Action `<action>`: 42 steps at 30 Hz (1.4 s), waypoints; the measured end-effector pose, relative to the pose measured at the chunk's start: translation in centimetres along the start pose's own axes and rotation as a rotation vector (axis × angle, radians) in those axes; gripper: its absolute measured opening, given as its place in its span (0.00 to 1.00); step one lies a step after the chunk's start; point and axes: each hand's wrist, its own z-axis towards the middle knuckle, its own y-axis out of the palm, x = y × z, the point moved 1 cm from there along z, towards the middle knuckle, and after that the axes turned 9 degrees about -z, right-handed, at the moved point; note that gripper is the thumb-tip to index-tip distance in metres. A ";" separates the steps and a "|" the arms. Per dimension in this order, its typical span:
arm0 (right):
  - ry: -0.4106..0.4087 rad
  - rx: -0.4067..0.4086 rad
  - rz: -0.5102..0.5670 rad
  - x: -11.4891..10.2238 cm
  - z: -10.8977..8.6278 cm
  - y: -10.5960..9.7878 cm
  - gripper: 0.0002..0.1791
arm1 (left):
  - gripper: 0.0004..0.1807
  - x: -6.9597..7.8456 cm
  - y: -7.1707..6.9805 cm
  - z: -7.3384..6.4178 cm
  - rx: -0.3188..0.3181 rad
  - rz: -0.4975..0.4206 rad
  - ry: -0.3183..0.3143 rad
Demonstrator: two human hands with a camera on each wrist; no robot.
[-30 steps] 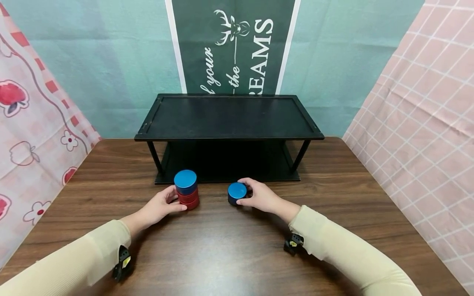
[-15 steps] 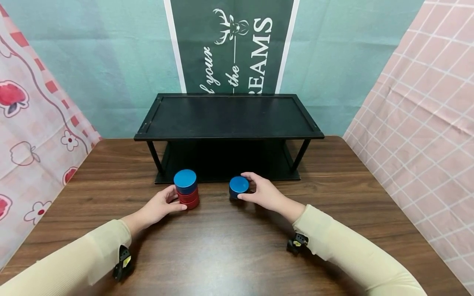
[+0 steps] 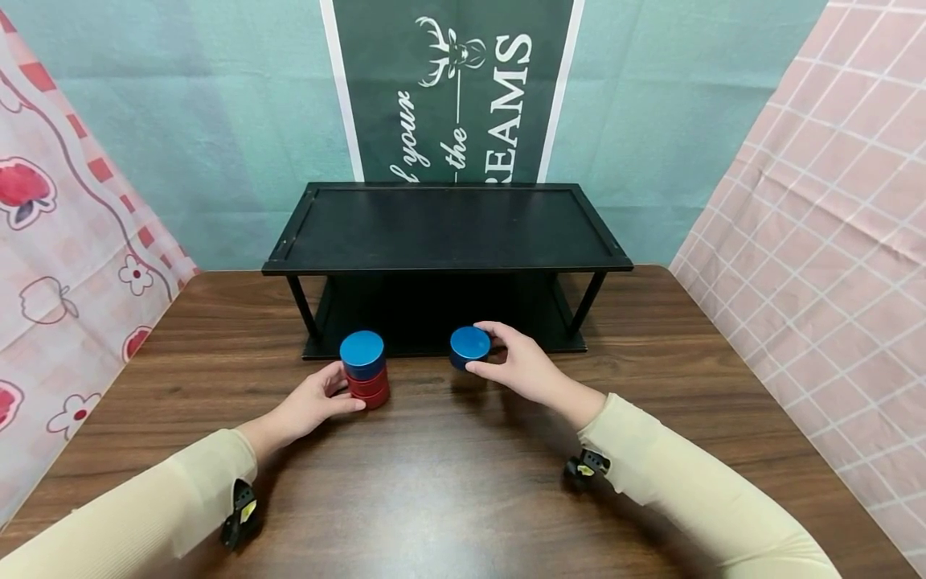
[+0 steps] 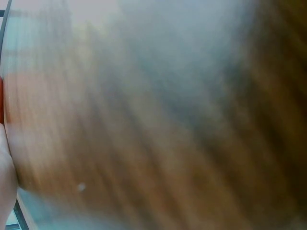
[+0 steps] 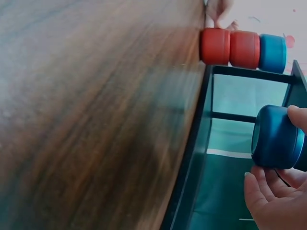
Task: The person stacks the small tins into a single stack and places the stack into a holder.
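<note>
Two red round tins [image 3: 369,392] stand stacked on the wooden table, with a blue tin [image 3: 362,351] on top. My left hand [image 3: 316,401] holds the stack low down, thumb at the front and fingers behind. To the right, another blue tin [image 3: 469,346] is held level in the air by my right hand [image 3: 522,367], between thumb and fingers. The right wrist view shows this raised blue tin [image 5: 277,137] apart from the tabletop, with the stack beyond it. Only a sliver of the left hand [image 4: 6,179] enters the left wrist view.
A black two-tier rack [image 3: 448,229] stands behind the tins, its lower shelf [image 3: 448,322] close to the raised tin. Curtains [image 3: 817,241] hang at both sides and behind. Wooden tabletop [image 3: 434,498] lies in front of the hands.
My right hand has lifted the single blue tin off the table and moved it slightly forward and right. My left hand and the stack have stayed still.
</note>
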 end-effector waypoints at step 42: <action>-0.038 0.076 -0.001 -2.8 1.4 -3.5 0.33 | 0.33 -0.1 0.1 0.1 0.000 -0.022 0.033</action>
